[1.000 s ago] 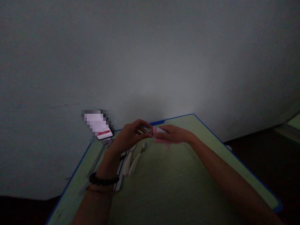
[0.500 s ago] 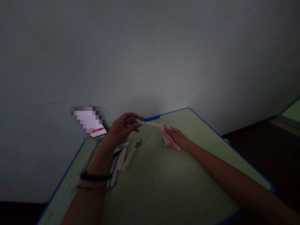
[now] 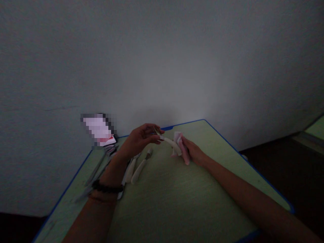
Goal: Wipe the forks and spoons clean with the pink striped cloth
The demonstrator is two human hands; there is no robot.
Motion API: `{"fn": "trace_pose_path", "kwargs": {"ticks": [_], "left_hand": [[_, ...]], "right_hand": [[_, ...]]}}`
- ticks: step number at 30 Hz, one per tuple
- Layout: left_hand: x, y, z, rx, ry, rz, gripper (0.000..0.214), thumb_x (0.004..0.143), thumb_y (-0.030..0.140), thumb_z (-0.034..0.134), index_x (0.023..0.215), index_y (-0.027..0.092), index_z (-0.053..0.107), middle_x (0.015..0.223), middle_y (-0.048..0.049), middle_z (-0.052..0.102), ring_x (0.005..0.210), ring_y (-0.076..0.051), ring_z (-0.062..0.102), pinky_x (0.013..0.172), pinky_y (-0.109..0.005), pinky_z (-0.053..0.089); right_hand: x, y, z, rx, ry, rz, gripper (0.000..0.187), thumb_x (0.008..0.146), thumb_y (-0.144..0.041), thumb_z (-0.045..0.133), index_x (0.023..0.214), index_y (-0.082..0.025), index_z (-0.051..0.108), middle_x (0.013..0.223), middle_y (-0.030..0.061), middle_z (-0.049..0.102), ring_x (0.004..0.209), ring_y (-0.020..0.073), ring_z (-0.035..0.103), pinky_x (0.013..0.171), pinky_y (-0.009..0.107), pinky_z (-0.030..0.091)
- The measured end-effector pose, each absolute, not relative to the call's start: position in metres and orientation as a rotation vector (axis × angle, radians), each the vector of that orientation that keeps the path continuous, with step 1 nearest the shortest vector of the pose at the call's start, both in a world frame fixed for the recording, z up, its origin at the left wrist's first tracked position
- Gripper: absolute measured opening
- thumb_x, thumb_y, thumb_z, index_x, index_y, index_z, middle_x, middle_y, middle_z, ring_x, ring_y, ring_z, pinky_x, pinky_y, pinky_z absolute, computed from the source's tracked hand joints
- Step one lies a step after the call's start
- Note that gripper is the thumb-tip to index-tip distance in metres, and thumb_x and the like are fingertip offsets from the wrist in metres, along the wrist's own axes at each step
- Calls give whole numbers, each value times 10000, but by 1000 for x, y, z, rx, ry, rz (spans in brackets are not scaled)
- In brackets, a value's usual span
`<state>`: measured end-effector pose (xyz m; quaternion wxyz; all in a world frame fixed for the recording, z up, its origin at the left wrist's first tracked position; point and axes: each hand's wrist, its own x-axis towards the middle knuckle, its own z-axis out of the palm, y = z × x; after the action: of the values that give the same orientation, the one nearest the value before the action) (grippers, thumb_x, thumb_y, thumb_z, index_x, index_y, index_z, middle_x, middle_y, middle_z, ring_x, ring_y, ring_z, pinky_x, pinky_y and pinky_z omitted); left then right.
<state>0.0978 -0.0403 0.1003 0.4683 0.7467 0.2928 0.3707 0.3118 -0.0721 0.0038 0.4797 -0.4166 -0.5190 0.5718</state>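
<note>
My left hand (image 3: 140,140) pinches the metal end of a white-handled piece of cutlery (image 3: 169,141) and holds it just above the green table (image 3: 177,202). My right hand (image 3: 192,152) is closed on a pink cloth (image 3: 179,144) wrapped round the handle's far end. Two more white-handled pieces of cutlery (image 3: 138,168) lie on the table just below my left hand. A dark bracelet sits on my left wrist.
Several metal utensils (image 3: 97,168) lie near the table's left edge. A small card or pack with a red stripe (image 3: 108,140) rests at the far left corner, partly blurred. A grey wall stands close behind the table. Dark floor lies to the right.
A second ago both hands met over the cutlery's metal end. The right hand with the cloth has slid down to the handle's end, and the handle now tilts down to the right.
</note>
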Motion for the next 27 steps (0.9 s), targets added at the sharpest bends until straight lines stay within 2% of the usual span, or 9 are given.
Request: {"fn": "trace_pose_path", "kwargs": {"ticks": [5,9,11,13,15,17,20,24,27], "left_hand": [[106,-36,92,1854,747,855,318,771,272,595,1051,146,510,1099,-116,623,821,-166,650,776,-359,544],[114,-30,79,1907,835,897,371,795,331,561,1113,151,499,1053,-113,648,718,-151,653,647,-287,542],[120,-29,72,2004,959,902,314,810,374,528,1028,151,567,854,-69,689,590,-132,618,543,-246,498],[128,-32,63,2126,1092,844,295,821,415,491,836,154,627,603,-15,637,482,-119,551,477,-226,433],[138,-38,54,2189,1152,823,299,812,423,494,725,165,618,545,6,583,493,-123,531,475,-223,400],[148,-44,45,2131,1163,908,257,792,409,524,715,170,580,583,12,578,530,-124,533,499,-224,396],[162,-53,33,1811,1148,1085,235,752,402,578,728,176,517,649,13,579,584,-126,553,527,-222,414],[172,-62,21,1710,1152,1160,216,807,405,497,791,192,465,618,31,525,546,-113,526,495,-213,406],[174,-67,17,1674,1150,1226,194,845,394,442,840,200,433,666,20,501,554,-110,497,495,-217,407]], "right_hand": [[316,-82,15,-1005,-1537,1412,558,804,-615,361,963,-146,619,842,65,656,879,203,596,839,357,435],[319,-79,12,-1102,-1552,1276,517,805,-609,364,858,-158,613,746,33,624,816,183,577,781,325,447],[317,-77,8,-1115,-1484,1278,538,805,-629,330,794,-158,590,640,19,583,686,162,566,686,301,466],[313,-78,6,-1122,-1437,1257,531,798,-643,321,746,-168,553,558,-1,529,560,138,525,587,281,465],[310,-80,7,-1131,-1426,1215,509,796,-646,319,719,-182,514,513,-19,485,475,119,472,513,266,448],[308,-81,8,-1153,-1453,1163,501,804,-642,302,696,-189,486,485,-29,455,434,109,433,479,258,426],[309,-80,7,-1180,-1539,1020,512,828,-617,270,693,-177,495,531,-14,487,497,115,456,533,256,415],[313,-74,1,-1167,-1630,860,503,844,-575,289,758,-153,549,706,22,567,674,136,505,651,262,400],[315,-68,-2,-1152,-1598,848,495,844,-563,305,786,-151,573,745,29,591,737,148,521,708,268,397]]}}
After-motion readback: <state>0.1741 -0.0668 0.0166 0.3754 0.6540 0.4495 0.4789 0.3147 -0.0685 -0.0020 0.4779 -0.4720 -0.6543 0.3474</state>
